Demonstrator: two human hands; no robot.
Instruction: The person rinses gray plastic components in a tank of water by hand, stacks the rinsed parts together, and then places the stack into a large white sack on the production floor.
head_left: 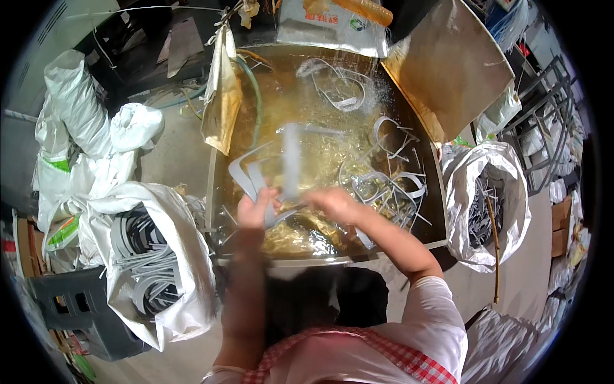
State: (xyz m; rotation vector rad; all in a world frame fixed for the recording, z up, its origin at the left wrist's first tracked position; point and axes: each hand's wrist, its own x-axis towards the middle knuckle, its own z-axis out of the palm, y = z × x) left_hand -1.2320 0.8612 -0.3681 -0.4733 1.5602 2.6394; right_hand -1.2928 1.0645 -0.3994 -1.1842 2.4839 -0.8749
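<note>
A metal tank (326, 259) full of yellowish liquid stands in front of me, with several grey curved plastic strips floating in it. My left hand (256, 208) grips a bundle of grey U-shaped strips (246, 176) just above the liquid near the tank's left side. My right hand (336, 203) is beside it and holds one long grey strip (291, 160), blurred by motion and pointing away from me. More loose strips (390, 182) lie in the liquid to the right of my right hand.
A white sack (185, 269) with grey strips stands at the left of the tank, and another sack (511, 211) at its right. A tilted metal sheet (448, 70) leans at the far right corner. White bags (83, 128) pile at left; a dark crate (70, 301) sits lower left.
</note>
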